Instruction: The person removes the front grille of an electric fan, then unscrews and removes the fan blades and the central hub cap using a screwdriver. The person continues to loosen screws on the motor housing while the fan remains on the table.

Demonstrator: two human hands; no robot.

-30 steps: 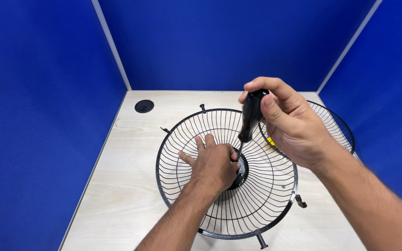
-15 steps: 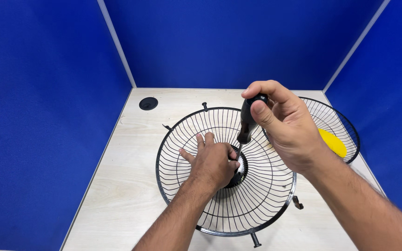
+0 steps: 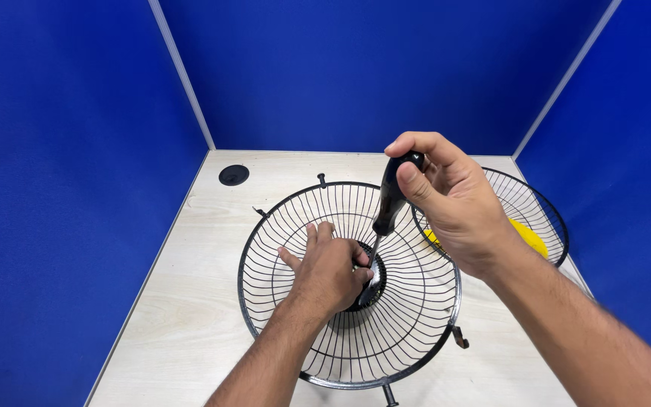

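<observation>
From the head view, the black wire fan guard point(image 3: 349, 283) lies dished-side up on the pale bench point(image 3: 190, 316), near the middle, so its centre hub is open from above. The left hand point(image 3: 329, 273) presses flat on that hub, fingers spread over the wires — seemingly to keep the guard from turning. The right hand point(image 3: 450, 200) is closed around the black handle of a screwdriver point(image 3: 387, 207), held nearly upright — its shaft runs down to the hub, just right of the left fingers. A second guard point(image 3: 525, 215) sits far right, with a yellow object point(image 3: 525, 237) inside it. A dark round hole point(image 3: 233, 175) lies far left.
</observation>
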